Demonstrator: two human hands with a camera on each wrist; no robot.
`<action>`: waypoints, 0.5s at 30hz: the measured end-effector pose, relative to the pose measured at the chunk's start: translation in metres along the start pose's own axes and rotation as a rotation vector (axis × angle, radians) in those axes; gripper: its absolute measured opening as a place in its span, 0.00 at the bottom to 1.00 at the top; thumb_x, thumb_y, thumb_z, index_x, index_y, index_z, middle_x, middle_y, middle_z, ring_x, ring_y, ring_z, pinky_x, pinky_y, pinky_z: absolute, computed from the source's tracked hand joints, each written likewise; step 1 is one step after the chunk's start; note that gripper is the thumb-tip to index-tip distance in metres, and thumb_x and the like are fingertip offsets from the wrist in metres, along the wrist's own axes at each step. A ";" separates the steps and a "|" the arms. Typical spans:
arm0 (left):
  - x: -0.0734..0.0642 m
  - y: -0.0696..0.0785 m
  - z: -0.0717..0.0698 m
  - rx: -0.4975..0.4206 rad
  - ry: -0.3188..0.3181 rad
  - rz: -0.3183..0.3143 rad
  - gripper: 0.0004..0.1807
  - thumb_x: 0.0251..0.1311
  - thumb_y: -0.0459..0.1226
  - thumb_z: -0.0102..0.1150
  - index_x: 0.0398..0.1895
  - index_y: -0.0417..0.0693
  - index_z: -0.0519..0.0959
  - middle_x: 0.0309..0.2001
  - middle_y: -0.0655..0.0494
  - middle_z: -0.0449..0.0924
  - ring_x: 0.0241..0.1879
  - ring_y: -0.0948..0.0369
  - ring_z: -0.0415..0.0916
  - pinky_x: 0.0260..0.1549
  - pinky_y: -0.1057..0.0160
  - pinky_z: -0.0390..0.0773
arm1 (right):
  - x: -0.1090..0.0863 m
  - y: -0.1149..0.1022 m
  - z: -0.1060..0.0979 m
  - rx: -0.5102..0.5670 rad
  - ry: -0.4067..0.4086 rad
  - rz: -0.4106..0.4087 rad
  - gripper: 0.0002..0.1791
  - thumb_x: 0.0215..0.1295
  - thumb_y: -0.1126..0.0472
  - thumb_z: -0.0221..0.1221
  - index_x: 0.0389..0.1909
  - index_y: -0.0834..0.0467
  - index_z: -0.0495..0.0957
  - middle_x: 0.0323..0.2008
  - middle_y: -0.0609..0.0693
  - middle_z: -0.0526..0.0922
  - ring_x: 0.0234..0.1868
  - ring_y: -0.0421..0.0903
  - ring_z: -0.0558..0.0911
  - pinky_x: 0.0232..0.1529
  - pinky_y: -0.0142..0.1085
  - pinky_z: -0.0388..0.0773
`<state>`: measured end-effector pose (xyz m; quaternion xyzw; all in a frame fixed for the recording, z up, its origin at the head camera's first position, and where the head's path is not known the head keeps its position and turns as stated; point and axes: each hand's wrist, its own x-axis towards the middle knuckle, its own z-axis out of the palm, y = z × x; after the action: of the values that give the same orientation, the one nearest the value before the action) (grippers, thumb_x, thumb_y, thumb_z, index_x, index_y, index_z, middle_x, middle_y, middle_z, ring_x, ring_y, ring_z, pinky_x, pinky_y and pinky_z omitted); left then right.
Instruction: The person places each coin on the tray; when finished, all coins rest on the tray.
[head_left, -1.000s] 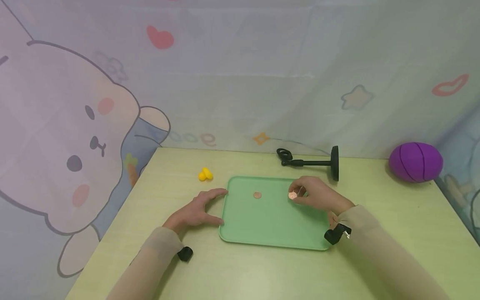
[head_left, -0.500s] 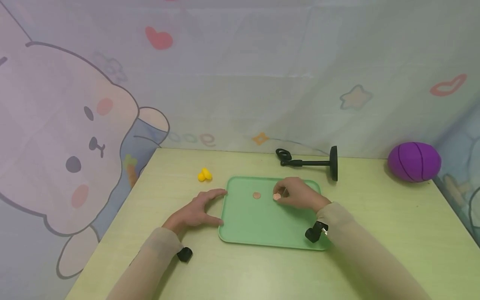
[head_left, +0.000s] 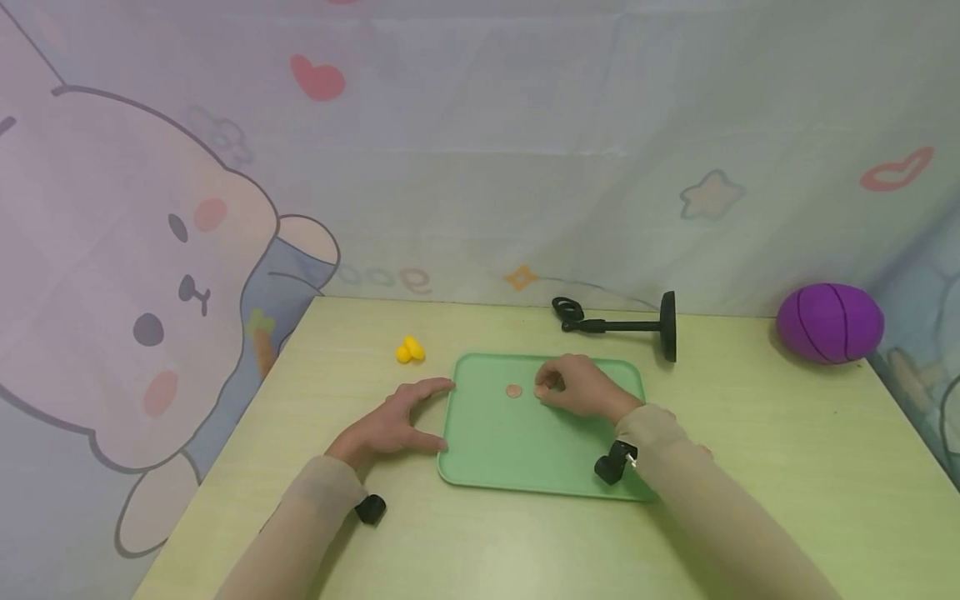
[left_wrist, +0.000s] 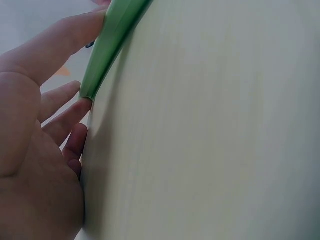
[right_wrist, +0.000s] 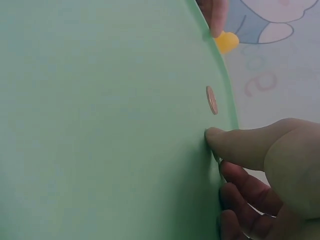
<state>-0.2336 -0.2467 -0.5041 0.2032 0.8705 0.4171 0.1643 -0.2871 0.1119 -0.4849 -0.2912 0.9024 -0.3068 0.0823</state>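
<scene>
A light green rectangular tray lies on the table. On its upper left part lies a copper-coloured coin, flat on the surface and also in the right wrist view. Just right of that coin, my right hand pinches a second copper-coloured coin low over the tray; the fingertips cover much of it. In the right wrist view the thumb reaches the tray surface. My left hand rests beside the tray, its thumb and fingers spread and touching the left rim.
Small yellow pieces sit beyond my left hand. A black stand with a round base lies on its side behind the tray, and a purple ball is at the back right. Something pinkish peeks out behind the right sleeve.
My right hand has moved left across the tray with the pinched coin, coming close to the lying coin and lowering it. The left hand stays at the rim.
</scene>
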 end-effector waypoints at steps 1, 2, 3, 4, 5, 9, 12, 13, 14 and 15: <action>0.000 0.000 0.000 0.000 0.000 -0.001 0.49 0.52 0.45 0.82 0.79 0.61 0.67 0.80 0.55 0.60 0.76 0.46 0.53 0.75 0.32 0.51 | 0.000 0.001 0.000 0.006 0.000 0.004 0.08 0.71 0.59 0.68 0.45 0.58 0.87 0.42 0.49 0.89 0.46 0.48 0.86 0.52 0.46 0.82; 0.000 0.000 0.000 0.000 0.000 -0.002 0.49 0.52 0.46 0.82 0.79 0.61 0.67 0.80 0.55 0.60 0.76 0.46 0.53 0.75 0.33 0.51 | 0.000 0.002 0.000 0.015 -0.001 0.012 0.09 0.71 0.58 0.68 0.46 0.58 0.87 0.42 0.49 0.89 0.46 0.48 0.86 0.52 0.46 0.82; 0.000 0.000 0.000 0.000 0.000 -0.004 0.49 0.52 0.46 0.82 0.79 0.61 0.67 0.80 0.55 0.60 0.76 0.46 0.52 0.75 0.33 0.50 | 0.000 0.002 0.000 0.024 -0.002 0.021 0.10 0.72 0.57 0.68 0.47 0.59 0.87 0.43 0.49 0.89 0.46 0.48 0.86 0.52 0.46 0.82; 0.001 0.000 0.000 0.002 -0.001 -0.004 0.49 0.52 0.46 0.82 0.79 0.61 0.67 0.80 0.55 0.60 0.76 0.46 0.52 0.76 0.33 0.50 | 0.000 0.003 -0.001 0.033 -0.005 0.035 0.11 0.72 0.56 0.68 0.47 0.58 0.87 0.43 0.49 0.89 0.46 0.48 0.86 0.52 0.46 0.82; 0.001 0.000 0.000 0.001 -0.003 -0.006 0.50 0.52 0.46 0.82 0.79 0.61 0.67 0.80 0.55 0.60 0.76 0.46 0.52 0.76 0.33 0.50 | 0.000 0.003 -0.001 0.035 -0.006 0.038 0.11 0.72 0.56 0.67 0.48 0.59 0.86 0.43 0.50 0.88 0.46 0.48 0.86 0.52 0.46 0.82; 0.002 0.000 0.000 0.000 -0.004 -0.011 0.50 0.52 0.45 0.82 0.79 0.62 0.67 0.80 0.55 0.59 0.76 0.46 0.52 0.75 0.33 0.50 | -0.001 0.002 -0.002 0.033 -0.004 0.052 0.11 0.72 0.56 0.67 0.46 0.59 0.87 0.43 0.50 0.89 0.46 0.49 0.85 0.52 0.47 0.82; 0.002 -0.001 0.000 0.001 -0.003 -0.011 0.50 0.52 0.46 0.82 0.79 0.62 0.67 0.80 0.54 0.60 0.76 0.46 0.53 0.75 0.33 0.51 | 0.000 0.001 -0.001 0.018 0.004 0.056 0.10 0.72 0.56 0.67 0.45 0.59 0.87 0.42 0.50 0.88 0.45 0.48 0.85 0.51 0.47 0.82; 0.002 -0.001 0.000 0.004 -0.004 -0.010 0.50 0.52 0.46 0.82 0.79 0.62 0.67 0.80 0.55 0.60 0.76 0.46 0.52 0.75 0.33 0.51 | 0.001 0.000 -0.001 0.013 0.007 0.059 0.10 0.72 0.56 0.68 0.44 0.58 0.87 0.41 0.50 0.88 0.44 0.48 0.84 0.51 0.46 0.82; 0.002 -0.001 -0.001 0.005 -0.005 -0.010 0.50 0.52 0.46 0.82 0.79 0.62 0.67 0.80 0.55 0.59 0.76 0.46 0.52 0.75 0.33 0.51 | 0.002 0.000 0.000 0.009 0.009 0.062 0.09 0.72 0.56 0.68 0.44 0.58 0.87 0.41 0.49 0.88 0.43 0.47 0.84 0.50 0.46 0.81; 0.002 -0.002 -0.001 0.009 -0.005 -0.009 0.50 0.52 0.45 0.82 0.79 0.62 0.66 0.80 0.55 0.59 0.76 0.46 0.52 0.75 0.33 0.51 | 0.002 0.000 0.000 0.005 0.010 0.065 0.09 0.72 0.56 0.67 0.44 0.58 0.87 0.40 0.49 0.88 0.43 0.47 0.83 0.50 0.46 0.81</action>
<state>-0.2362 -0.2470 -0.5051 0.2011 0.8727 0.4121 0.1677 -0.2889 0.1107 -0.4847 -0.2602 0.9109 -0.3077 0.0887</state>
